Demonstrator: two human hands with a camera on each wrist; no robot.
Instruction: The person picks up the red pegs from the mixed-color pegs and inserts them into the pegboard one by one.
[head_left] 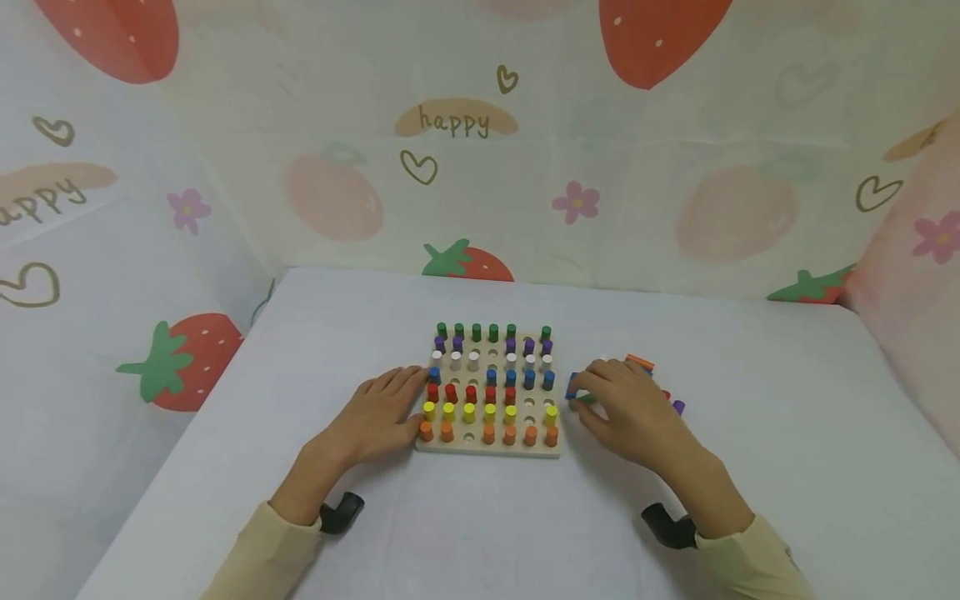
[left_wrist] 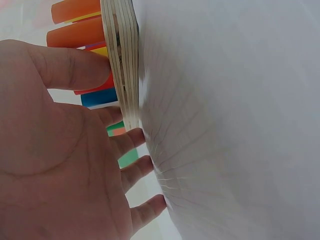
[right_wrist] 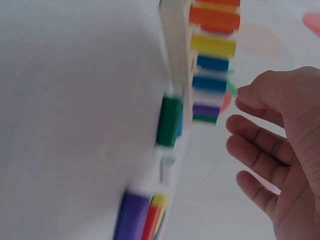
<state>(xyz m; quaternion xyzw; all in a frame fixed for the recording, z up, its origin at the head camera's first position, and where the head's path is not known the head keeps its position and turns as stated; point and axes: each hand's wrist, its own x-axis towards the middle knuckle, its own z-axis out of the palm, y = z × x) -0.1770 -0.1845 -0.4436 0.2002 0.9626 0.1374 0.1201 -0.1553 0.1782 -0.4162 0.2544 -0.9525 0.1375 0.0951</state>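
A wooden pegboard point(head_left: 487, 452) stands on the table, filled with rows of coloured pegs in green, purple, white, blue, red, yellow and orange. Several of its holes are bare. My left hand point(head_left: 382, 421) rests along the board's left side, thumb point(left_wrist: 82, 70) against the edge and the other fingertips down by the tabletop. Just right of the board, my right hand point(head_left: 630, 408) hovers over loose pegs, fingers loosely bent with nothing between them. Under it lie a green peg point(right_wrist: 169, 121) and a blue peg point(head_left: 572, 386) close to the board.
More loose pegs lie to the right, among them an orange peg point(head_left: 640, 362) and a purple peg point(right_wrist: 131, 215) beside a red one. A white cloth covers the table point(head_left: 480, 533). Strawberry-print curtains point(head_left: 600, 167) rise behind and at both sides.
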